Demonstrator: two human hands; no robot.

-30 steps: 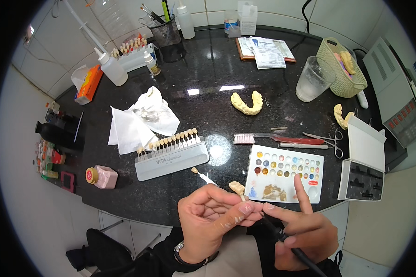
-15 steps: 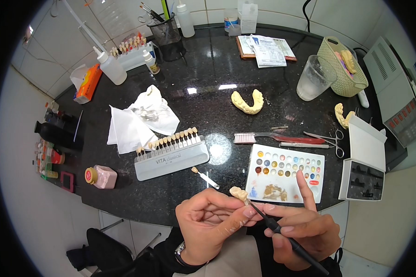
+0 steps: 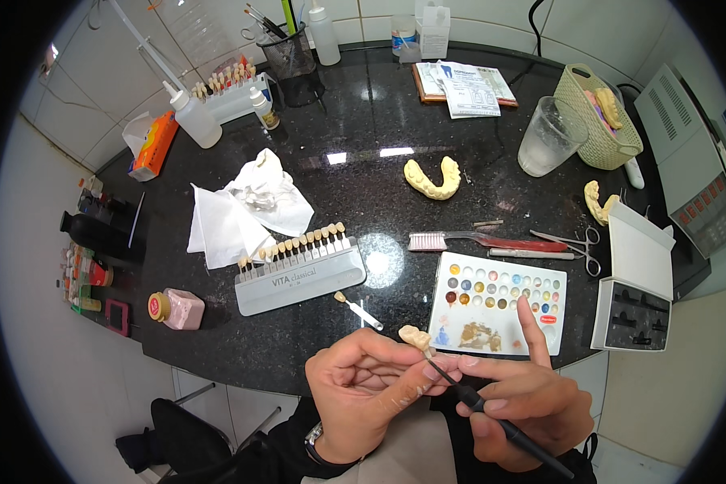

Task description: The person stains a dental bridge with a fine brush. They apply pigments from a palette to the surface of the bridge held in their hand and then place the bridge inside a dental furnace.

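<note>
My left hand (image 3: 371, 391) holds a small cream tooth-shaped piece (image 3: 414, 335) upright on a short holder, pinched between thumb and fingers. My right hand (image 3: 528, 407) grips a black fine brush (image 3: 512, 431), its tip touching the piece's lower part; one finger is raised over the white paint palette (image 3: 496, 319) with coloured wells and brown smears. A loose shade tab (image 3: 363, 312) lies left of the piece, below the grey shade guide (image 3: 298, 281) with its row of tooth tabs.
Around them lie tissues (image 3: 250, 210), a yellow dental cast (image 3: 431, 181), red toothbrush (image 3: 524, 243), scissor-like clamp (image 3: 590, 250), open white box (image 3: 637, 266), cup (image 3: 548, 137), basket (image 3: 589, 121), pink jar (image 3: 184, 309), bottles (image 3: 198, 121) and papers (image 3: 468, 89) on the dark counter (image 3: 363, 113).
The brush has swung up, its tip now at the piece. My right hand has shifted slightly up and right; the piece sits slightly higher and tilted differently in my left fingers.
</note>
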